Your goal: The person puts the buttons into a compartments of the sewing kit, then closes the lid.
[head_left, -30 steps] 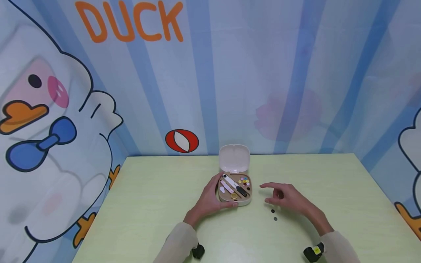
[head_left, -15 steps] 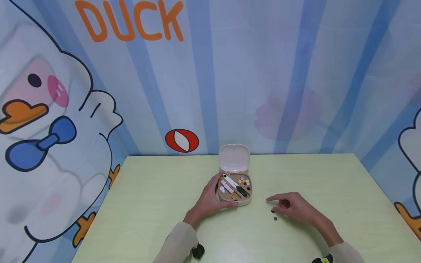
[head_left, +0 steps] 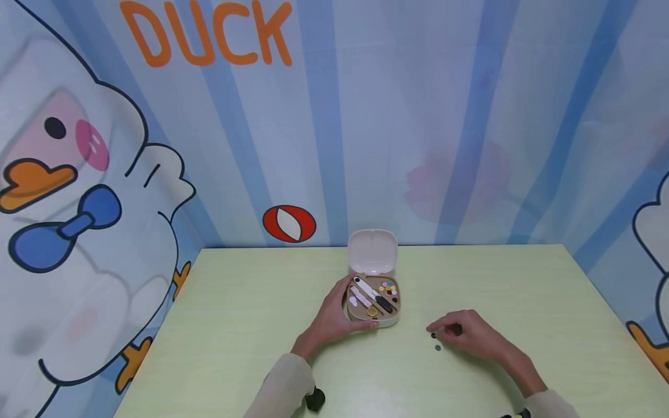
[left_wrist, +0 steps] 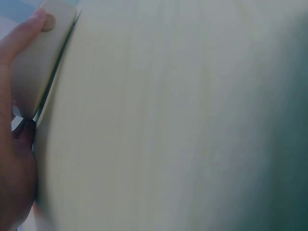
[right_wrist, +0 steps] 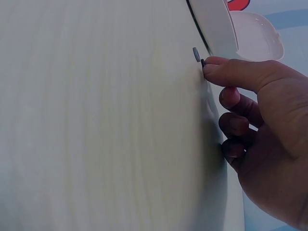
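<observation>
My left hand (head_left: pixel 329 316) grips the left side of a small white sewing kit box (head_left: pixel 388 323), thumb along its front, as the left wrist view also shows at the box's round catch (left_wrist: pixel 48 22). Inside the box lie a white-and-black tool (head_left: pixel 368 289), a pink piece (head_left: pixel 360 296), a gold-coloured ring (head_left: pixel 371 312) and several coloured buttons (head_left: pixel 388 287). To the right, my right hand (head_left: pixel 470 334) has its thumb and index finger at a small black button (head_left: pixel 433 335), pinching it at the table surface. A grey button (head_left: pixel 438 348) lies just in front of it.
The box's lid (head_left: pixel 372 251) stands raised behind it, near the back edge of the pale wooden table (head_left: pixel 261 302). A blue striped curtain (head_left: pixel 376 116) with duck drawings hangs behind the table.
My right hand has come down and toward me, from beside the box to the black button, and its index finger has closed toward the thumb. The left hand and box have stayed put.
</observation>
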A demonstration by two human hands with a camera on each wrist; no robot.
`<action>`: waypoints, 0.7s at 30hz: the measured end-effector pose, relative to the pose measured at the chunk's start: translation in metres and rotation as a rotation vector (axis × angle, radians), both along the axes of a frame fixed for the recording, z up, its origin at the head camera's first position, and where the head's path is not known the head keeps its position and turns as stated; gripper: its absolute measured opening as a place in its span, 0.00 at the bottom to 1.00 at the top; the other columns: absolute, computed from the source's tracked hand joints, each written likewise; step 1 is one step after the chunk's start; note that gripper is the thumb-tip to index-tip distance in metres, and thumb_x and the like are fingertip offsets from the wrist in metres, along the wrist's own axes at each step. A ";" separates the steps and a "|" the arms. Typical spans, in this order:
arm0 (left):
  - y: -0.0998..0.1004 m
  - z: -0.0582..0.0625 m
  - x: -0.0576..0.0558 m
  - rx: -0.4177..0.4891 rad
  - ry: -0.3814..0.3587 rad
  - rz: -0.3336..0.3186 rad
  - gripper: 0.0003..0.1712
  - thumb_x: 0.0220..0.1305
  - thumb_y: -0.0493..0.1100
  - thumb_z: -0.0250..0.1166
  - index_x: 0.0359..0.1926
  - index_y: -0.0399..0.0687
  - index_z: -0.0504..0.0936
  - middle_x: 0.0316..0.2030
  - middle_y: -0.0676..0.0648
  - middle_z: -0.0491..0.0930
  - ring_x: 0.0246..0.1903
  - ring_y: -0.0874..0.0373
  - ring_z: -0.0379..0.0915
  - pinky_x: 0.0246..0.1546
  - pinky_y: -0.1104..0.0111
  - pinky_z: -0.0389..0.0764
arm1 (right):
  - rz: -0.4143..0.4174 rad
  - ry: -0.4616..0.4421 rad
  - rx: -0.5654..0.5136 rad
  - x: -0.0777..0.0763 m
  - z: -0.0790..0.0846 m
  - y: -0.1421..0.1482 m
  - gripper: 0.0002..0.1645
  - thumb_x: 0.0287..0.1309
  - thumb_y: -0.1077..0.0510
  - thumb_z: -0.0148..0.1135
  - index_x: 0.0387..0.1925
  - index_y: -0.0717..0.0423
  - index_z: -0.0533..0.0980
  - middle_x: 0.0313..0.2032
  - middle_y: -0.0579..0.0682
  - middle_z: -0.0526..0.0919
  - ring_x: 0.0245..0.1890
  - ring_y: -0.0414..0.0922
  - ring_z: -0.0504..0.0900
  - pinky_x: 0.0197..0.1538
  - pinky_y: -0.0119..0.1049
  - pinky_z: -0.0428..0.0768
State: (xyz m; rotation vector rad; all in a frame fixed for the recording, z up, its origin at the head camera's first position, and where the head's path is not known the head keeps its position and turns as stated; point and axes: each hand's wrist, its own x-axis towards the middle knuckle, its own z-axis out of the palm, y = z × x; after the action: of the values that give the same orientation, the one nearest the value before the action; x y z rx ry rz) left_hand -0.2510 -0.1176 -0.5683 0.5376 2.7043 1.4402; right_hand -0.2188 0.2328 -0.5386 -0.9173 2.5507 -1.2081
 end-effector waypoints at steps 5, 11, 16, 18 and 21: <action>0.000 0.001 0.000 -0.004 0.000 -0.001 0.72 0.45 0.69 0.82 0.83 0.63 0.50 0.78 0.54 0.58 0.77 0.53 0.54 0.74 0.47 0.62 | 0.025 0.034 -0.024 0.001 -0.002 0.000 0.15 0.61 0.72 0.65 0.42 0.54 0.89 0.28 0.38 0.82 0.25 0.30 0.69 0.27 0.26 0.71; 0.000 0.001 0.000 -0.002 -0.001 0.000 0.72 0.44 0.69 0.82 0.83 0.63 0.50 0.78 0.54 0.58 0.77 0.53 0.54 0.74 0.47 0.62 | 0.024 0.018 -0.031 0.001 -0.001 -0.001 0.12 0.63 0.69 0.68 0.41 0.50 0.87 0.27 0.38 0.81 0.25 0.31 0.70 0.28 0.27 0.72; 0.000 0.000 0.001 -0.005 -0.001 0.001 0.72 0.44 0.70 0.82 0.83 0.64 0.50 0.78 0.54 0.57 0.77 0.52 0.54 0.74 0.47 0.62 | 0.025 0.036 -0.031 0.001 0.001 -0.002 0.10 0.63 0.67 0.70 0.39 0.49 0.86 0.24 0.37 0.77 0.25 0.32 0.71 0.28 0.28 0.73; 0.000 0.000 0.001 -0.004 -0.001 0.001 0.72 0.44 0.70 0.82 0.83 0.64 0.50 0.79 0.54 0.57 0.77 0.53 0.53 0.74 0.47 0.62 | 0.023 0.049 -0.031 0.001 0.002 -0.003 0.10 0.62 0.67 0.71 0.38 0.49 0.85 0.24 0.37 0.76 0.25 0.32 0.71 0.27 0.28 0.73; 0.000 0.000 0.001 0.000 -0.002 0.001 0.72 0.44 0.70 0.82 0.83 0.64 0.50 0.79 0.54 0.57 0.77 0.52 0.53 0.73 0.47 0.62 | 0.017 0.054 -0.027 0.001 0.003 -0.003 0.09 0.61 0.67 0.71 0.37 0.49 0.84 0.23 0.37 0.74 0.24 0.32 0.70 0.27 0.28 0.72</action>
State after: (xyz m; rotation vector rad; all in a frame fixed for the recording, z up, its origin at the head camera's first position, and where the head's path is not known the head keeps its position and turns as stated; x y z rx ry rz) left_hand -0.2504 -0.1176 -0.5679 0.5350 2.7030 1.4404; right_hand -0.2176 0.2294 -0.5356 -0.9894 2.5686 -1.2318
